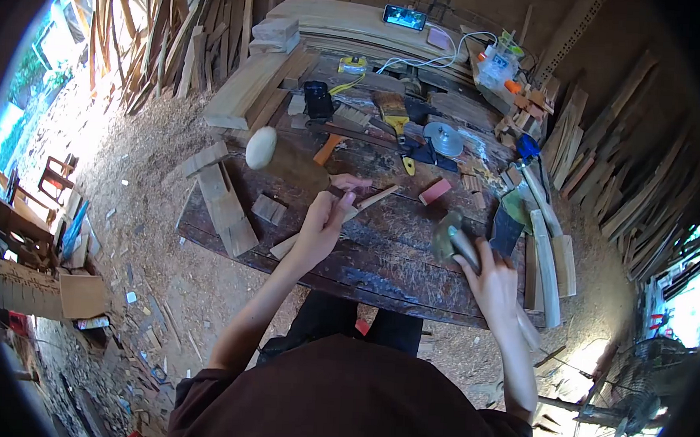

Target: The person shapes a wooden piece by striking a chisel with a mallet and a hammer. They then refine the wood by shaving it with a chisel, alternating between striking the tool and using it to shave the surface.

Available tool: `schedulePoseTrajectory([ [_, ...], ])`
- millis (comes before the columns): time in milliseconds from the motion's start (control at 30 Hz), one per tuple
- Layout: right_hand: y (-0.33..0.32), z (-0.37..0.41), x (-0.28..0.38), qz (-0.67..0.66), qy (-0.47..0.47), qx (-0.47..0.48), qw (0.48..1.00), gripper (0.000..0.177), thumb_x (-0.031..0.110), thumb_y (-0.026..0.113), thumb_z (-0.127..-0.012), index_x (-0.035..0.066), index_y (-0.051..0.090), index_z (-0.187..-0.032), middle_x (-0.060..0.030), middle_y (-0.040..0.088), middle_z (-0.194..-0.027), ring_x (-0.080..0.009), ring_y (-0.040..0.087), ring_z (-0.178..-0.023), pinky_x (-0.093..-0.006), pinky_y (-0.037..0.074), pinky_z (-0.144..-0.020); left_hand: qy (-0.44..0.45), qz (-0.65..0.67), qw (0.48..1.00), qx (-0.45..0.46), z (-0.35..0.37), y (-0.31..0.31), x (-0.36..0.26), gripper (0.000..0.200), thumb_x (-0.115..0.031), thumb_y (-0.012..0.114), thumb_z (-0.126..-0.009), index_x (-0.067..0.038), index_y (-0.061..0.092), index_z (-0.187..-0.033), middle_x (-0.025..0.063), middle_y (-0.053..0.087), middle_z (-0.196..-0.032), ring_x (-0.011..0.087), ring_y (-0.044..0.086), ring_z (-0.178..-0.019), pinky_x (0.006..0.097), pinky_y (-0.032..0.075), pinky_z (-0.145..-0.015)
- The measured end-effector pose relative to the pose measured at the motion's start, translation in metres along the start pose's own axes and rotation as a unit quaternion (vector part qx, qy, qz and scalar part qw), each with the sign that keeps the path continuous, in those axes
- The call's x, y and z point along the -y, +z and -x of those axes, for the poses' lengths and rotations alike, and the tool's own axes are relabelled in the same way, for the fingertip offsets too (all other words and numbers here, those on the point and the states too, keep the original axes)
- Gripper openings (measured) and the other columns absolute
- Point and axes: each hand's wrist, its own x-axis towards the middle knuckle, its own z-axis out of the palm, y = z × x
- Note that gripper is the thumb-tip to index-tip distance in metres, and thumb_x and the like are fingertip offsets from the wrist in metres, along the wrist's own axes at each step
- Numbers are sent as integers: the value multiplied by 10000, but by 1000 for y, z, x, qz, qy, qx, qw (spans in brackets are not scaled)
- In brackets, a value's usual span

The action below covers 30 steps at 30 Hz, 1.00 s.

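My left hand (322, 223) is closed at the near left of the workbench, over a thin wooden strip (379, 199) that lies slantwise on the top. From its fingers a blurred brown wooden mallet (293, 168) with a pale rounded end reaches up to the left. My right hand (490, 287) is closed at the right of the bench, around a motion-smeared grey-green tool (450, 239) whose kind I cannot make out. Between the hands and farther back sits a reddish block (435, 191). A small wood block (269, 209) lies left of my left hand.
The worn bench (394, 280) carries a yellow-handled brush (393, 114), a clear disc (443, 139), a tape measure (352, 65) and a black device (318, 100). Jointed wood (222, 204) lies left, curved pieces (545, 264) right. A lit phone (405, 17) stands at the back.
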Motion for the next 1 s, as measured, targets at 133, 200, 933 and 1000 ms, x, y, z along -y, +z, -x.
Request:
schedulePoseTrajectory([
  [133, 18, 1, -1, 53, -62, -5, 997, 406, 353, 665, -828, 36, 573, -1064, -165, 629, -869, -300, 622, -709, -393, 455, -732, -18, -1, 1000, -6, 0, -1, 1, 206, -94, 406, -1006, 9, 446, -1180, 120, 583, -1154, 163, 526, -1114, 279, 362, -967],
  [200, 11, -2, -1, 82, -91, 61, 991, 420, 370, 662, -821, 43, 577, -1070, -138, 602, -819, -271, 599, -744, -399, 389, -806, -24, 22, 999, -4, 1, 0, 1, 219, -107, 400, -1011, -1, 432, -1200, 120, 587, -1144, 162, 529, -1108, 278, 362, -964],
  [933, -68, 26, 50, -839, 45, -145, 523, 358, 341, 640, -895, 118, 376, -802, 1, 432, -580, -91, 403, -459, -289, 348, -581, 39, -496, 865, 68, 15, 8, -55, 570, -243, 734, -766, 1, 513, -1231, 159, 509, -1213, 336, 503, -1127, 416, 418, -960],
  [1000, -69, 31, 43, -837, 45, -169, 518, 343, 318, 635, -896, 112, 377, -803, -4, 429, -581, -92, 399, -463, -289, 341, -579, 24, -568, 822, 41, 22, -12, -32, 536, -240, 711, -788, 14, 519, -1219, 160, 497, -1211, 322, 504, -1100, 408, 425, -937],
])
